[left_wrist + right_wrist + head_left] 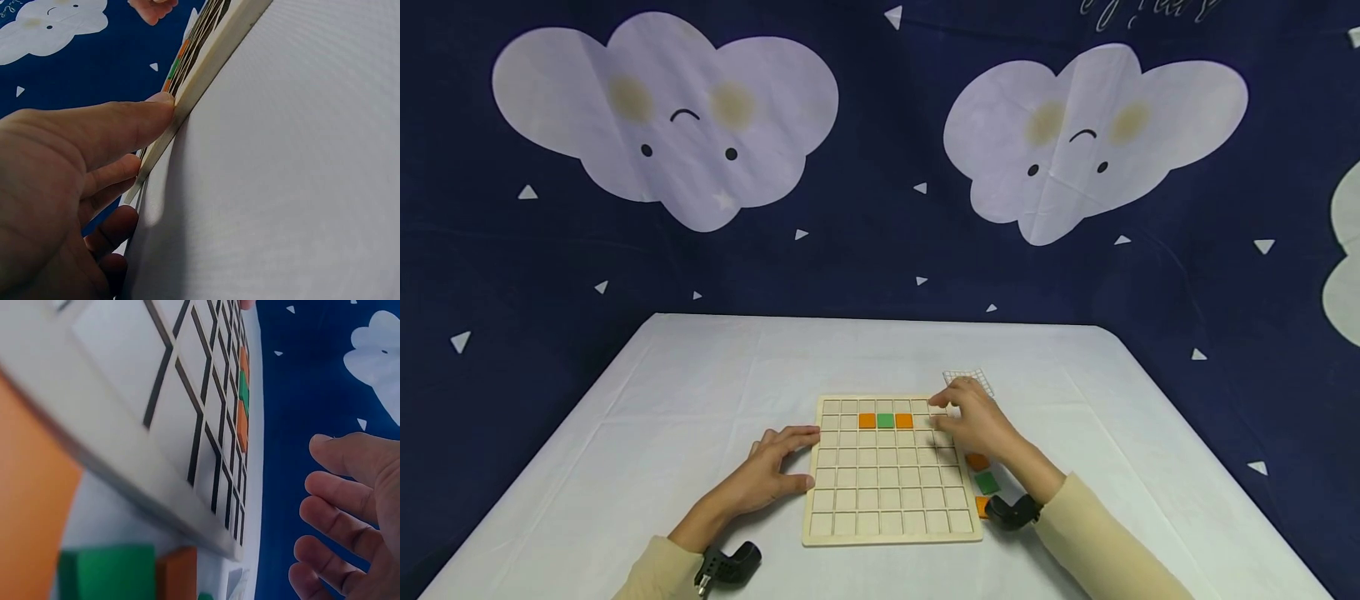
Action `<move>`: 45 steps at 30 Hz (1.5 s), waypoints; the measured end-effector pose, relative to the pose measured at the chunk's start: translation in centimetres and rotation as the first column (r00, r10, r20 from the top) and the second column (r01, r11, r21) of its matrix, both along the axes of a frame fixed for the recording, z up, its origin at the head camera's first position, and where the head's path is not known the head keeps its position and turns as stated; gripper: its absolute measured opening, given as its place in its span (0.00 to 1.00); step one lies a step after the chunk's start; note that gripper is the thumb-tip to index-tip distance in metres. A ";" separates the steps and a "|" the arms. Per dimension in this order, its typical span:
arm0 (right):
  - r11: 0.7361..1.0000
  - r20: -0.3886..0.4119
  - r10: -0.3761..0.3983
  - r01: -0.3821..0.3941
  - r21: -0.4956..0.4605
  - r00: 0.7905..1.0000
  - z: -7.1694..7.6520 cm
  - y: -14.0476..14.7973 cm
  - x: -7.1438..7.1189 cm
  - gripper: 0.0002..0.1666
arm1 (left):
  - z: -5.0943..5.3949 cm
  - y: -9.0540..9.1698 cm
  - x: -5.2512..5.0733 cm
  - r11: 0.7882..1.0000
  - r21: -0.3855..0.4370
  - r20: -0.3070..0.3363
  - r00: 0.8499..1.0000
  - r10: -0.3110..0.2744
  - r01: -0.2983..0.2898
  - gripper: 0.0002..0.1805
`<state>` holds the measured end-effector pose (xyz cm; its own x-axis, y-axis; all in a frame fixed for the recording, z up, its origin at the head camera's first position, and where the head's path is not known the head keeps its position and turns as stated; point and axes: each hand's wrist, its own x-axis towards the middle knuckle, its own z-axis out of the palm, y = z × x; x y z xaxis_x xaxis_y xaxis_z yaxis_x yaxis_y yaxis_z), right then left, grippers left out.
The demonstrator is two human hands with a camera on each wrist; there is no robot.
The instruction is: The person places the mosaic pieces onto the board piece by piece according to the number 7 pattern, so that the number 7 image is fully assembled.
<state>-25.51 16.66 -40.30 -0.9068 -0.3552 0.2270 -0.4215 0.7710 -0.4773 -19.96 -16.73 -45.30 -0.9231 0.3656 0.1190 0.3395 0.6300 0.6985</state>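
A pale wooden grid board [887, 477] lies on the table. In its second row from the far edge sit an orange tile [867, 421], a green tile [885, 421] and another orange tile [904, 421], side by side. My left hand [763, 475] touches the board's left edge with the thumb and extended fingertips; the left wrist view shows the thumb [134, 122] against the rim. Over the far right corner hovers my right hand [977, 421]. Its thumb and fingers are spread apart with nothing between them, as the right wrist view also shows.
Along the board's right side lie loose tiles, among them an orange one [977, 462], a green one [987, 482] and an orange one [982, 507]. A small grid-patterned piece [967, 381] is partly hidden behind my right hand. White cloth [625, 467] covers the table.
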 end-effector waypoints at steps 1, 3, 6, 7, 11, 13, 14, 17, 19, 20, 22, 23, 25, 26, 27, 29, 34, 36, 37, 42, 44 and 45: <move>1.000 -0.002 -0.003 0.003 0.002 1.000 0.0 0.2 0.1 0.15 | 0.0 0.0 0.0 1.000 0.000 -0.002 1.000 -0.003 0.003 0.34; 1.000 -0.009 -0.011 0.012 0.007 1.000 0.1 0.6 0.4 0.15 | 0.0 0.0 0.0 1.000 -0.002 -0.006 1.000 -0.003 0.003 0.34; 0.999 -0.006 -0.027 0.027 0.017 1.000 0.1 1.3 0.6 0.16 | 0.0 0.1 0.0 1.000 0.000 0.002 1.000 0.005 -0.005 0.34; 0.999 -0.006 -0.034 0.034 0.018 0.999 0.1 1.6 0.7 0.16 | 0.0 0.1 0.0 1.000 -0.001 0.002 1.000 0.007 -0.007 0.34; 0.998 -0.026 -0.057 0.058 0.031 0.998 0.0 2.5 0.9 0.16 | 0.0 0.1 0.0 1.000 0.001 0.005 1.000 0.006 -0.006 0.34; 0.997 -0.025 -0.070 0.071 0.032 0.997 -0.1 3.0 1.0 0.16 | 0.0 0.0 0.0 1.000 0.003 0.002 1.000 0.002 -0.002 0.34; 0.996 -0.022 -0.079 0.079 0.035 0.997 -0.2 3.2 1.0 0.15 | 0.0 0.0 0.0 1.000 0.005 0.004 1.000 0.002 -0.002 0.34; 0.994 0.003 -0.102 0.102 0.032 0.995 -0.3 3.8 1.2 0.15 | 0.0 0.0 0.0 1.000 0.007 0.006 1.000 0.003 -0.003 0.34; 0.993 0.013 -0.114 0.114 0.030 0.993 -0.5 4.1 1.2 0.15 | 0.0 0.0 0.0 1.000 0.007 0.011 1.000 0.008 -0.008 0.34; 0.993 0.013 -0.119 0.119 0.028 0.993 -0.6 4.2 1.2 0.15 | 0.0 0.1 0.0 1.000 0.007 0.012 1.000 0.011 -0.011 0.34; 0.992 0.005 -0.125 0.125 0.023 0.992 -0.9 4.6 1.2 0.15 | 0.0 0.1 0.0 1.000 0.007 0.014 1.000 0.012 -0.012 0.34; 0.992 -0.001 -0.126 0.126 0.020 0.992 -1.0 4.7 1.1 0.15 | 0.0 0.1 0.0 1.000 0.006 0.014 1.000 0.011 -0.011 0.34; 0.991 -0.014 -0.129 0.129 0.017 0.992 -1.2 5.0 1.1 0.15 | -0.1 0.1 -0.1 1.000 0.007 0.009 1.000 0.005 -0.005 0.34; 0.991 -0.020 -0.131 0.131 0.017 0.991 -1.3 5.1 1.1 0.15 | -0.1 0.0 -0.1 1.000 0.007 0.006 1.000 0.002 -0.002 0.34; 0.991 -0.024 -0.130 0.131 0.020 0.991 -1.5 5.2 1.1 0.15 | -0.1 0.0 -0.1 1.000 0.007 0.003 1.000 -0.001 0.001 0.34; 0.991 -0.025 -0.132 0.132 0.027 0.991 -1.6 5.4 1.0 0.15 | -0.1 0.0 -0.1 1.000 0.005 -0.004 1.000 -0.006 0.006 0.34; 0.988 -0.009 -0.145 0.145 0.054 0.989 -1.9 5.9 0.9 0.16 | -0.1 -0.1 -0.1 1.000 0.001 -0.009 1.000 -0.007 0.007 0.34; 0.987 -0.002 -0.149 0.149 0.063 0.989 -2.0 6.0 0.8 0.16 | -0.1 0.0 -0.1 1.000 0.002 -0.005 1.000 -0.003 0.003 0.34; 0.987 0.001 -0.150 0.150 0.066 0.989 -2.1 6.0 0.8 0.16 | -0.1 0.0 -0.1 1.000 0.001 -0.004 1.000 -0.002 0.002 0.34; 0.984 0.022 -0.161 0.159 0.084 0.987 -2.4 6.3 0.7 0.17 | -0.2 0.0 0.0 1.000 0.004 -0.002 1.000 -0.001 0.001 0.34; 0.983 0.035 -0.168 0.164 0.087 0.985 -2.6 6.4 0.7 0.18 | -0.1 0.0 0.0 1.000 0.005 -0.001 1.000 0.001 -0.001 0.34; 0.982 0.039 -0.170 0.166 0.088 0.985 -2.7 6.4 0.7 0.18 | -0.1 0.0 0.0 1.000 0.005 -0.001 1.000 0.000 0.000 0.34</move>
<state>-24.82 23.05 -42.97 -0.9639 -0.2131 0.1599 -0.2620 0.8670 -0.4239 -19.94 -16.72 -45.41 -0.9231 0.3646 0.1221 0.3402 0.6265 0.7013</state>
